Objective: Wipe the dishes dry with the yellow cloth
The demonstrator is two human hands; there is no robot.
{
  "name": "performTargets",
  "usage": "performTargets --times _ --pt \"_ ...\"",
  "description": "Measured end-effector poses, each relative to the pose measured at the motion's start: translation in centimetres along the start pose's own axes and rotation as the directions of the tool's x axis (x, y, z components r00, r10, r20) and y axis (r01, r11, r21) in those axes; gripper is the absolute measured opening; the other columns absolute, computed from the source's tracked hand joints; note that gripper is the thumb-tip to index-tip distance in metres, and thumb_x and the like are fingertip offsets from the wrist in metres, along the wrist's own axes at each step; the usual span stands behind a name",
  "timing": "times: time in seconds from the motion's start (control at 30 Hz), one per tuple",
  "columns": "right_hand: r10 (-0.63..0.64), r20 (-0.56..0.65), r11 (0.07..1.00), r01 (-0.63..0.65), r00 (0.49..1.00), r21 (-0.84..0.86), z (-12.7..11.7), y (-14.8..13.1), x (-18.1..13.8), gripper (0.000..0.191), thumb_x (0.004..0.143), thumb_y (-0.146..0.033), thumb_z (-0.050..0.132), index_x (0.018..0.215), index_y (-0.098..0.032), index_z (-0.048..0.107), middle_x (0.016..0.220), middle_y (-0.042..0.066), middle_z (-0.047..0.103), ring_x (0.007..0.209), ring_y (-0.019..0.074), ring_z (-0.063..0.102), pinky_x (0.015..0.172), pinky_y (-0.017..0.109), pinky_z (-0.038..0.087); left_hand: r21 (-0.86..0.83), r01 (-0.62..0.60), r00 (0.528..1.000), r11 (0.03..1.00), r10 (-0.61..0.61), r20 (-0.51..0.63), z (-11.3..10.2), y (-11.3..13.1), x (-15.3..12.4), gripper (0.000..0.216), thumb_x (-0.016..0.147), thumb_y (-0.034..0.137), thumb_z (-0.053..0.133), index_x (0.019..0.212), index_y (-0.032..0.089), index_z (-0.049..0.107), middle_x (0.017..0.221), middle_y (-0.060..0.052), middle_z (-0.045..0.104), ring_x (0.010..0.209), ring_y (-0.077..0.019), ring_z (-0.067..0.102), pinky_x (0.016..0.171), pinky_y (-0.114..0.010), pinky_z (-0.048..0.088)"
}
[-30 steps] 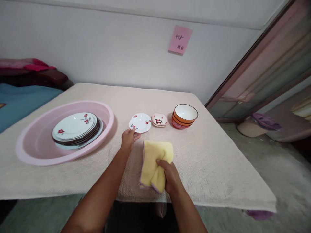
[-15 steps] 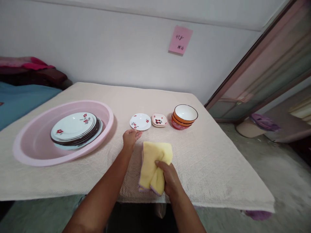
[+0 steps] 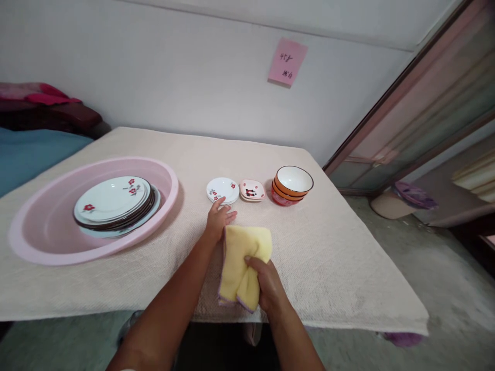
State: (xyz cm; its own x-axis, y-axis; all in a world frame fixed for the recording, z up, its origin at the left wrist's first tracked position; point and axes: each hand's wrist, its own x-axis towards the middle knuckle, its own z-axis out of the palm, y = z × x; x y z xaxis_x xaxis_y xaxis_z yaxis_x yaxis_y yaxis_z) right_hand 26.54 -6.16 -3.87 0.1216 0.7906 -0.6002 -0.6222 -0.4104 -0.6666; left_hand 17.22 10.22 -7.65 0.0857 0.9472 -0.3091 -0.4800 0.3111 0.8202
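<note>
My left hand (image 3: 218,220) is at the near edge of a small stack of white saucers (image 3: 223,189) with red flowers. Its fingers are spread and nothing is in them; one fingertip overlaps the rim, and I cannot tell whether it touches. My right hand (image 3: 267,281) grips a folded yellow cloth (image 3: 243,265) with purple edging, thumb on top, over the front of the table. Beside the saucers sits a small pink square dish (image 3: 252,190) with a cartoon figure. Further right stand several stacked orange and red bowls (image 3: 293,185), white inside.
At the left, a pink basin (image 3: 36,226) holds a pile of flowered plates (image 3: 112,203). A cream cloth covers the table (image 3: 320,278). Behind it, a pink note (image 3: 287,62) hangs on the wall. A bin (image 3: 394,201) stands on the floor at right.
My left hand has let go of the top saucer's rim, and its fingers have spread, moving slightly right. The saucer now rests on the stack. My right hand keeps hold of the cloth.
</note>
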Motion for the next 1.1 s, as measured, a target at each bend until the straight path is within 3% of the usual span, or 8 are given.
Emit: performTargets --times 0.23,0.57,0.9,1.0,1.1 --pt "0.012 -0.009 1.000 -0.012 1.000 -0.004 0.3 0.1 0.0 0.038 0.060 -0.022 0.066 0.097 -0.015 0.062 0.077 0.006 0.071 0.067 0.0213 0.066 0.066 0.033 0.053 0.018 -0.007 0.999 1.000 0.008 -0.037 0.2 0.0 0.8 0.052 0.079 0.023 0.061 0.127 0.020 0.043 0.096 -0.006 0.057 0.072 -0.0163 0.068 0.075 -0.033 0.053" --pt "0.021 -0.002 1.000 -0.021 1.000 -0.011 0.7 0.3 0.0 0.036 0.061 -0.023 0.066 0.096 -0.015 0.063 0.081 0.008 0.072 0.074 0.0240 0.068 0.069 0.034 0.054 0.051 -0.027 0.990 0.998 0.034 -0.138 -1.5 1.0 1.2 0.043 0.078 0.026 0.061 0.117 0.016 0.047 0.073 0.002 0.054 0.065 -0.0151 0.068 0.065 -0.029 0.055" --pt "0.031 0.000 0.999 -0.031 1.000 -0.027 0.8 0.2 0.0 0.042 0.062 -0.023 0.067 0.103 -0.014 0.061 0.081 0.008 0.072 0.070 0.0243 0.068 0.069 0.037 0.054 0.136 -0.040 0.987 0.990 0.060 -0.150 -1.8 0.9 1.3 0.020 0.078 0.021 0.056 0.096 0.014 0.051 0.072 0.001 0.053 0.061 -0.0159 0.068 0.060 -0.028 0.054" --pt "0.040 -0.007 0.999 -0.040 0.999 -0.024 0.8 0.1 -0.1 0.044 0.061 -0.023 0.067 0.103 -0.013 0.062 0.081 0.009 0.072 0.072 0.0252 0.068 0.070 0.037 0.054 0.157 -0.044 0.988 0.987 0.067 -0.140 -1.8 0.7 1.4 0.021 0.078 0.021 0.054 0.098 0.014 0.052 0.072 0.001 0.054 0.060 -0.0154 0.067 0.058 -0.028 0.054" --pt "0.040 -0.019 0.999 -0.040 0.999 -0.029 0.9 0.1 -0.1 0.044 0.060 -0.022 0.068 0.103 -0.014 0.062 0.081 0.009 0.072 0.073 0.0256 0.068 0.069 0.037 0.054 0.193 -0.037 0.990 0.980 0.062 -0.124 -1.8 0.9 1.3 0.036 0.076 0.019 0.057 0.111 0.018 0.052 0.070 0.002 0.054 0.054 -0.0135 0.065 0.054 -0.025 0.053"
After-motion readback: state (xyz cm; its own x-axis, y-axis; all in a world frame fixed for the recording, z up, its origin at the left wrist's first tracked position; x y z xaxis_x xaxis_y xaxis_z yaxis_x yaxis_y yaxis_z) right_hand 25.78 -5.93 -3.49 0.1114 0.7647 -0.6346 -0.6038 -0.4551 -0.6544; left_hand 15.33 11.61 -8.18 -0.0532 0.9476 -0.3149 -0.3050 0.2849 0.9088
